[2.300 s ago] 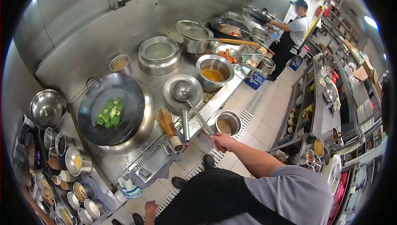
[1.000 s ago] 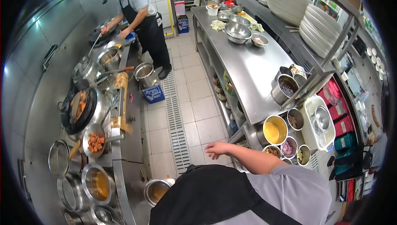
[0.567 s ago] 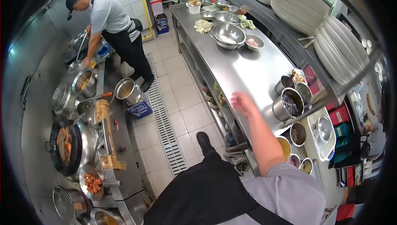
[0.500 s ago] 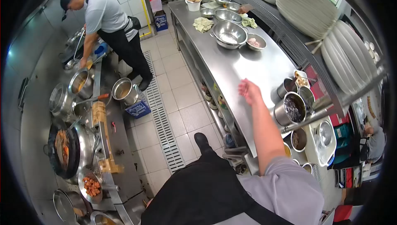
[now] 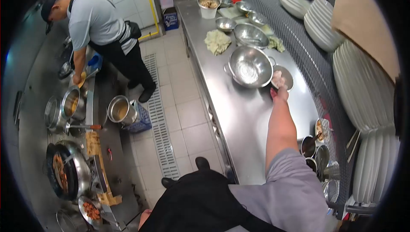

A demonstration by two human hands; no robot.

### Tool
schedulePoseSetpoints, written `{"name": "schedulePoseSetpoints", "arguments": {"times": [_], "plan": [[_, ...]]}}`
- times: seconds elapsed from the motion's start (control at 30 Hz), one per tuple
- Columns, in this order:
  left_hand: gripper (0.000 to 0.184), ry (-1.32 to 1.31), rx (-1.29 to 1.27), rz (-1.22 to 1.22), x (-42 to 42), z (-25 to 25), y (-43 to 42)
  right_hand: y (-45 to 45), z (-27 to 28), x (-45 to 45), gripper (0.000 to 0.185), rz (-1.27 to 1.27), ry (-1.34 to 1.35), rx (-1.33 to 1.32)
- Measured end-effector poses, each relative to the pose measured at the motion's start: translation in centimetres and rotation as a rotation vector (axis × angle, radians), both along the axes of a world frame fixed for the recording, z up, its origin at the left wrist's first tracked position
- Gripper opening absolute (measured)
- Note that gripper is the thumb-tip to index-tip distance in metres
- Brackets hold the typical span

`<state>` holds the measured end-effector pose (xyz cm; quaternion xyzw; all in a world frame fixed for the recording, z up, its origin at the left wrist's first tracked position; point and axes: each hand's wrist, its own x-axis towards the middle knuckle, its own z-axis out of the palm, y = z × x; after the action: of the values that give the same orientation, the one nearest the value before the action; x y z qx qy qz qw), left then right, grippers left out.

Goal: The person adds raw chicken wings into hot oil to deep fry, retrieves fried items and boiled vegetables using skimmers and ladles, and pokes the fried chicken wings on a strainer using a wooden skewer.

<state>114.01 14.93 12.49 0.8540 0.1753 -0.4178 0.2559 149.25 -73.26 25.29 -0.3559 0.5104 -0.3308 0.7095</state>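
My right hand reaches across the steel counter and grips the near rim of a small metal bowl. The thumb sits outside the rim, while the other fingers are partly hidden at the bowl's edge. Pale pinkish pieces that look like raw meat lie in this bowl. Just left of it stands a large metal colander with two handles, with nothing in it. Only a sliver of my left hand shows beside the black apron at the bottom, and its fingers cannot be made out.
More metal bowls and a crumpled cloth stand farther along the counter. Stacked white plates fill the mesh shelf on the right. At the left, a co-worker bends over the stove, near a wok.
I have stepped forward along the counter. My right hand has moved from above the bare counter to the small bowl and taken hold of its rim. The co-worker's hand shifted slightly.
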Motion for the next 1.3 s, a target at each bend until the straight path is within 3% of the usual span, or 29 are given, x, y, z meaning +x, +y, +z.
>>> {"name": "schedulePoseSetpoints", "arguments": {"times": [0.07, 0.13, 0.27, 0.37, 0.43, 0.5, 0.6, 0.7, 0.8, 0.9, 1.0, 1.1, 1.2, 1.3], "plan": [[0.033, -0.066, 0.007, -0.067, 3.5, -1.4, -0.3, -1.7, -1.0, -0.4, 0.026, -0.053, -0.406, -0.054], [0.033, -0.142, 0.016, -0.166, 7.2, -3.3, -0.4, -3.7, 0.5, 0.0, 0.022, -0.095, -0.219, -0.037], [0.034, -0.386, 0.072, -0.6, 12.0, -6.9, 0.3, -5.1, 5.2, -1.5, 0.021, -0.051, -0.176, -0.14], [0.028, -0.55, 0.095, -0.76, 13.2, -8.4, -0.5, -12.0, 1.2, -2.9, 0.021, -0.038, -0.181, -0.172], [0.024, -0.268, -0.124, -0.084, 12.9, -6.7, -1.0, -12.9, 2.3, -3.8, 0.022, -0.053, -0.142, -0.16], [0.025, -0.099, -0.231, 0.247, 13.7, -6.4, -1.8, -10.3, 4.2, -5.4, 0.02, -0.049, -0.123, -0.209], [0.02, -0.021, -0.393, 0.435, 16.6, -6.2, -3.3, -9.3, 4.9, -6.2, 0.018, -0.126, -0.166, -0.216], [0.022, -0.002, -0.387, 0.395, 18.6, 2.0, -8.0, -3.4, 8.4, -8.8, 0.017, -0.075, -0.072, -0.262], [0.02, 0.001, -0.464, 0.41, 20.4, 3.0, -9.1, 1.5, 9.4, -11.5, 0.012, -0.004, -0.128, -0.244], [0.02, -0.193, -0.801, 0.498, 22.7, 5.6, -11.3, 7.6, 9.5, -14.8, 0.006, 0.173, -0.08, -0.221], [0.022, -0.216, -1.021, 0.44, 25.3, 11.0, -14.0, 17.2, 9.6, -15.5, 0.008, 0.3, -0.045, -0.188], [0.025, -0.201, -1.156, 0.329, 27.0, 15.0, -14.6, 28.2, 10.2, -14.4, 0.008, 0.577, 0.124, -0.17], [0.034, -0.214, -1.281, -0.01, 27.7, 18.1, -13.6, 37.9, 8.3, -11.9, 0.012, 0.898, 0.204, -0.131], [0.038, -0.166, -1.084, 0.046, 26.6, 19.8, -10.3, 48.2, 8.7, -10.1, 0.017, 1.233, 0.19, -0.137]]}}
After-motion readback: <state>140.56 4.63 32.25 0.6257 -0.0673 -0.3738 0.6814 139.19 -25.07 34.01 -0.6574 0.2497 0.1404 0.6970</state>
